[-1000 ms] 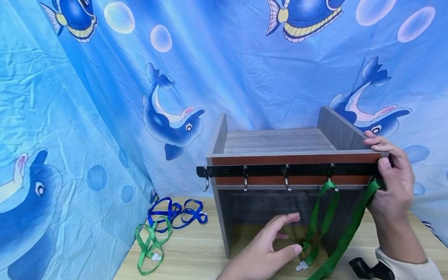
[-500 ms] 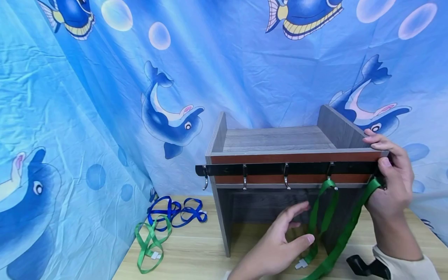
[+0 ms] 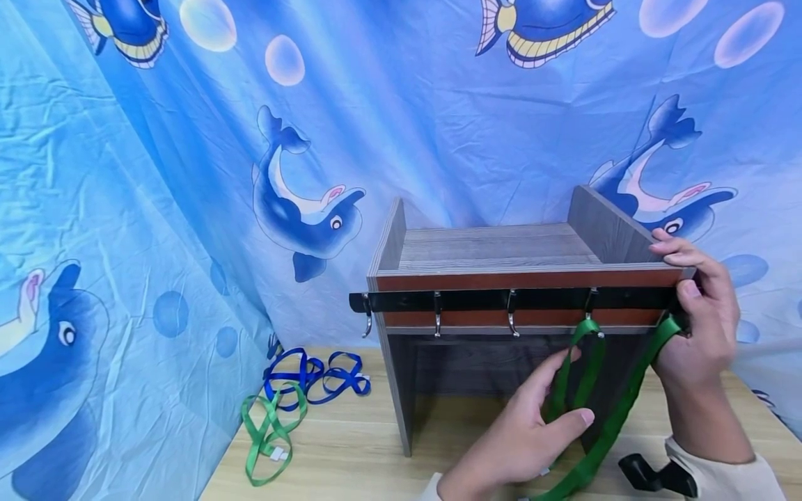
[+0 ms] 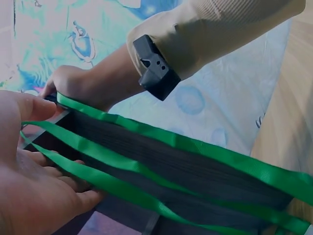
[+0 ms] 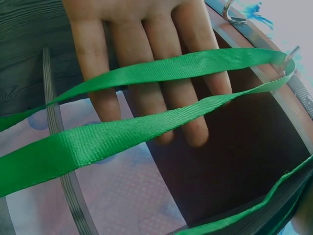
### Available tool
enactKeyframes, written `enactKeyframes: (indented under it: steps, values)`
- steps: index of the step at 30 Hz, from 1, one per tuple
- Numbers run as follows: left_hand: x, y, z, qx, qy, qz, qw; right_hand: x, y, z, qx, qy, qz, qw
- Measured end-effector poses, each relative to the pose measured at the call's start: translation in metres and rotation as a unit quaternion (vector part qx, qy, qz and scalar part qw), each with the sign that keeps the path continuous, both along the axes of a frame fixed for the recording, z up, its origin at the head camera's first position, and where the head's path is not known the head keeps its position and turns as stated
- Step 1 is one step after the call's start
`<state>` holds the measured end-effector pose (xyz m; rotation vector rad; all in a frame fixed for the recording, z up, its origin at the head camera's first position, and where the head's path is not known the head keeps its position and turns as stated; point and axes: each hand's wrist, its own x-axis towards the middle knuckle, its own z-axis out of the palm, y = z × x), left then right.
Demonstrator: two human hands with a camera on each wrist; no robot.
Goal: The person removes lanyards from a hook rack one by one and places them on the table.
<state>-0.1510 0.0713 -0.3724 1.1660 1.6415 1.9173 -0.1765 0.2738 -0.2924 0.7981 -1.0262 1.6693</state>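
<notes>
A small grey wooden shelf has a black hook rail across its front. One green lanyard hangs from a silver hook towards the right. My left hand is at this lanyard, its fingers behind the straps and its thumb in front and apart. In the right wrist view the straight fingers lie behind both straps. My right hand grips the shelf's right front corner, thumb at the rail's end. A second green lanyard runs down from beside that hand; its upper end is hidden.
Blue lanyards and another green lanyard lie on the wooden table left of the shelf. Bare silver hooks line the rail's left part. A blue sea-print curtain hangs behind.
My left hand has moved right and up, bringing its fingers behind the hanging lanyard's straps. The right hand stays at the shelf's corner.
</notes>
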Motion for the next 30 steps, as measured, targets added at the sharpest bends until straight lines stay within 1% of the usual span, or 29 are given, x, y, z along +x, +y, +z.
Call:
enactKeyframes:
  steps: [2,6,8,12,13,15,18,19,22,26,28,30]
  values:
    - [0.0,0.003,0.0,0.016,0.0,-0.004,0.9999,0.0,-0.001,0.0,-0.003,0.001,0.005,1.0]
    - [0.001,0.005,0.0,0.013,0.027,0.002,0.9995,-0.001,-0.001,0.0,-0.005,0.003,0.013,1.0]
    - [0.001,0.005,0.0,0.0,0.029,-0.005,0.9996,-0.001,-0.001,0.0,-0.006,0.003,0.012,1.0]
    - [0.002,0.001,0.001,-0.044,0.022,-0.018,0.9986,0.0,-0.001,0.0,-0.004,0.003,0.005,1.0]
    - [0.003,0.0,0.001,-0.055,0.029,-0.016,0.9979,0.0,-0.001,0.0,-0.003,0.002,0.002,1.0]
    - [0.002,-0.001,0.003,-0.065,0.059,-0.002,0.9962,0.0,0.0,0.0,-0.002,-0.001,-0.006,1.0]
    - [0.002,-0.003,0.005,-0.051,0.111,0.018,0.9923,0.0,0.0,0.0,-0.001,-0.005,-0.014,1.0]
    - [0.002,-0.004,0.006,-0.05,0.122,0.023,0.9911,0.0,0.001,0.0,-0.001,-0.006,-0.016,1.0]
    - [0.003,-0.008,0.008,-0.049,0.13,0.027,0.9898,-0.001,0.001,-0.001,-0.001,-0.004,-0.012,1.0]
    - [0.005,-0.014,0.013,-0.066,0.14,0.04,0.9872,-0.002,0.002,-0.002,-0.004,-0.005,-0.011,1.0]
    - [0.005,-0.017,0.017,-0.068,0.161,0.052,0.9832,-0.001,0.002,-0.002,-0.005,-0.005,-0.013,1.0]
    - [0.006,-0.021,0.022,-0.07,0.164,0.057,0.9823,-0.001,0.002,-0.002,-0.006,-0.005,-0.012,1.0]
